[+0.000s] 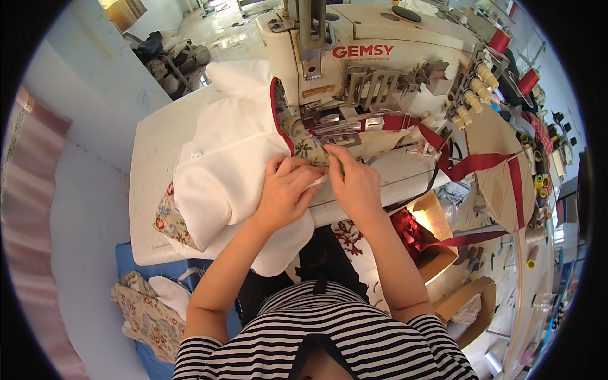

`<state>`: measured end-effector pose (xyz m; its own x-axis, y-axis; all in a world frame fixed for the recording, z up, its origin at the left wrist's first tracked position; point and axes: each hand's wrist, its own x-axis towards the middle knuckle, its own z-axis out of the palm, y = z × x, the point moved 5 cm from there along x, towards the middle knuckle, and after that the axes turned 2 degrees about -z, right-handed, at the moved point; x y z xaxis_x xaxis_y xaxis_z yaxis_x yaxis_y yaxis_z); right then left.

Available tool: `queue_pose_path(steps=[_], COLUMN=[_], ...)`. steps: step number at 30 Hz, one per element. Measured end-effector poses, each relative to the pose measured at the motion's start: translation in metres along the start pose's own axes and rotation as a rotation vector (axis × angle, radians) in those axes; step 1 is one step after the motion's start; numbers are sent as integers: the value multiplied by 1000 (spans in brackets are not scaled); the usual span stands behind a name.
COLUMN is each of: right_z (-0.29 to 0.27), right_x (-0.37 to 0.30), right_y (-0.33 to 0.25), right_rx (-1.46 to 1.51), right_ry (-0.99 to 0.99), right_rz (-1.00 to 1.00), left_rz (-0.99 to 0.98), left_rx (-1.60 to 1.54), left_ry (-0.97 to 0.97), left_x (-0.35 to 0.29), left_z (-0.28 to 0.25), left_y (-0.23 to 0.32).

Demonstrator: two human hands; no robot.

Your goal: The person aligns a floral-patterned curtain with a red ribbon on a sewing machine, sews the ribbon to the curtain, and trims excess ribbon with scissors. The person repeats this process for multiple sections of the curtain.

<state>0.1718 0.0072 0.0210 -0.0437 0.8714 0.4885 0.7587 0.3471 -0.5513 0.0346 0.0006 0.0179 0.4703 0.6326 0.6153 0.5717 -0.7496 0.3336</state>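
Observation:
A large piece of white fabric (218, 152) with dark red binding (276, 114) along one edge lies over the sewing table. Its floral side (305, 147) shows beside the binding and at the lower left corner. My left hand (288, 190) is closed on the fabric near the table's front edge, pinching a small fold of it. Close beside it, my right hand (356, 187) is closed round a small green-handled tool (337, 164), mostly hidden by the fingers. The tool's kind does not show clearly. Both hands are just in front of the sewing machine (310, 60).
Dark red tape (478, 164) runs from the machine's metal guide over a cardboard piece (497, 183) to an open box (440, 256) at the right. Thread cones (500, 41) stand far right. More floral fabric (149, 310) lies on a blue surface (126, 253) at lower left.

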Motion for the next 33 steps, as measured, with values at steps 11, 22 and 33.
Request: queue_pose_path(steps=[11, 22, 33], right_z=[-73, -1, -37], right_x=[-12, 7, 1], right_y=[37, 70, 24], right_rx=[69, -383, -418], right_ry=[-200, -431, -165], right_rz=[191, -31, -38], left_rz=[-29, -62, 167], left_rx=[-50, -27, 372], left_ry=[47, 111, -292], left_x=[16, 20, 61], left_z=[-13, -46, -75], left_y=[-13, -2, -55])
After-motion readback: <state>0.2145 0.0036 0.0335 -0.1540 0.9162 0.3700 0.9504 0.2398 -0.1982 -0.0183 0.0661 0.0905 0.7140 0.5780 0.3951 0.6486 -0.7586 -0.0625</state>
